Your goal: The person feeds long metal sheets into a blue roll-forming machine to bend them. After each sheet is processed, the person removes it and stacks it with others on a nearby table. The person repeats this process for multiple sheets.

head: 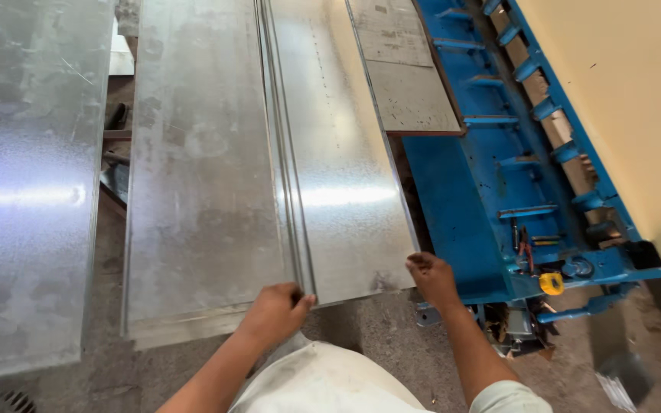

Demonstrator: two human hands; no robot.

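A long galvanised metal sheet with a folded rib along its left edge lies on a stack of similar sheets. My left hand grips the near end of the ribbed sheet at the fold, fingers closed over the edge. My right hand pinches the near right corner of the same sheet, beside the blue machine.
A blue machine bed with a cream housing runs along the right; a yellow tape measure and pliers rest on it. Another wide metal sheet lies on the left. Grey concrete floor lies below.
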